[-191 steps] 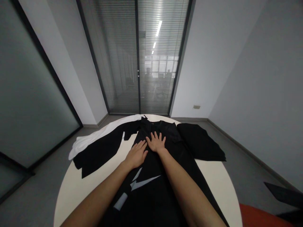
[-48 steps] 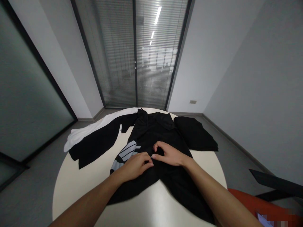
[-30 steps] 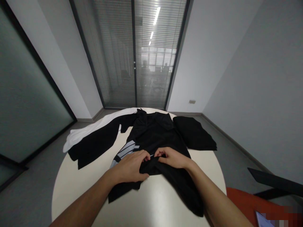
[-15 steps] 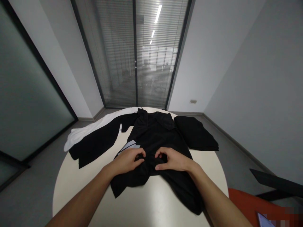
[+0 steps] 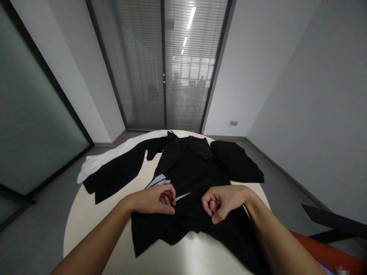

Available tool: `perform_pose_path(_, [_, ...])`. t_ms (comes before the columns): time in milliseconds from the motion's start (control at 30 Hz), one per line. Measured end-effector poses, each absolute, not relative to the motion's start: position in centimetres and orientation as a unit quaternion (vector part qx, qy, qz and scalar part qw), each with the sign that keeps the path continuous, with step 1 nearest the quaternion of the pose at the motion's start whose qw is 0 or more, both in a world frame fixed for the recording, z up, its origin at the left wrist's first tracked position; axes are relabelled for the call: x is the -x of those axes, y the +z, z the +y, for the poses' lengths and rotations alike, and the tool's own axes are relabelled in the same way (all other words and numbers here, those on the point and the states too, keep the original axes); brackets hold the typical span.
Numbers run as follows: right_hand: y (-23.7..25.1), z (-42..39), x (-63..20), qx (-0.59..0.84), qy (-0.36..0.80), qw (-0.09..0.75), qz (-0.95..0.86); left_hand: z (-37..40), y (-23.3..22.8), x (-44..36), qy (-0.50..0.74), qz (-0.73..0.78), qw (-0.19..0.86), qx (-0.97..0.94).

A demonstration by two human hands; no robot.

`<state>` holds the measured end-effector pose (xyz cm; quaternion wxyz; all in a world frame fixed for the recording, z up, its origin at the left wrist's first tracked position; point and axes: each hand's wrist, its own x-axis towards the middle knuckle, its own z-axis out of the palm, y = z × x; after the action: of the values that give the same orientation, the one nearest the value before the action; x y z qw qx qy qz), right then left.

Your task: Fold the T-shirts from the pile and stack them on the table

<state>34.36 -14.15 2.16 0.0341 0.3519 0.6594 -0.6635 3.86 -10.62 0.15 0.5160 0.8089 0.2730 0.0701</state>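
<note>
Black garment (image 5: 195, 170), one: central on the tabletop (image 5: 83, 214), spread out and unfolded; near edge uneven, cloth rumpled. Judged early: levelling and any folding appear left to do.
Hands, two, over its nearer part: left hand (image 5: 160, 198) and right hand (image 5: 222, 202), apart, fingers curled, thumbs clear of the fingertips; whether either pinches cloth cannot be told.
Folded black cloth (image 5: 237, 162), right: apparently finished.
Dark garment (image 5: 120, 173) and white garment (image 5: 110, 161), left, overlapping.
Grey markings (image 5: 182, 196): partly covered; no brand or writing legible.
</note>
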Motion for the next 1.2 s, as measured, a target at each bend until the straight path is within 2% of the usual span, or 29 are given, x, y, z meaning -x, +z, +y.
perform_pose_path(67, [2.3,-14.3,-34.1,-0.348,-0.692,0.065,0.629,-11.1,0.1,-4.3,0.076,0.247,0.472,-0.843])
perform_pose_path(167, [2.0,-14.1,-33.9,-0.368,-0.695,0.022,0.617,-11.8,-0.4,-5.0,0.058,0.236,0.375,-0.895])
perform_pose_path(300, [0.9,-12.8,-34.4,-0.466,-0.558,-0.079,0.682,-12.0,-1.4,-5.5,0.037,0.236,0.333,-0.912])
perform_pose_path(433, [-0.9,-11.2,-35.1,-0.528,-0.424,-0.071,0.732,-11.1,-1.5,-5.2,0.074,0.260,0.290,-0.918])
perform_pose_path(567, [-1.7,-10.1,-35.7,-0.557,-0.359,-0.053,0.747,-9.3,-1.7,-4.1,0.203,0.380,0.153,-0.890])
perform_pose_path(633, [-1.5,-9.7,-35.8,-0.566,-0.347,-0.045,0.747,-8.3,-2.0,-3.3,0.230,0.466,0.100,-0.848])
perform_pose_path(733, [-0.9,-9.4,-35.9,-0.577,-0.312,-0.018,0.755,-7.3,-2.5,-2.0,0.163,0.567,0.134,-0.796])
perform_pose_path(833, [-0.4,-9.2,-35.8,-0.588,-0.289,0.016,0.755,-7.1,-2.5,-0.9,0.088,0.580,0.212,-0.782])
perform_pose_path(900, [0.0,-9.2,-35.7,-0.588,-0.284,0.043,0.756,-7.1,-2.4,-0.3,0.080,0.566,0.258,-0.779])
perform_pose_path(1033, [0.5,-9.3,-35.2,-0.585,-0.275,0.077,0.759,-6.8,-2.2,0.3,0.118,0.553,0.325,-0.758])
perform_pose_path(1200, [0.6,-9.8,-34.1,-0.588,-0.306,0.110,0.741,-5.6,-1.8,0.9,0.231,0.608,0.274,-0.708])
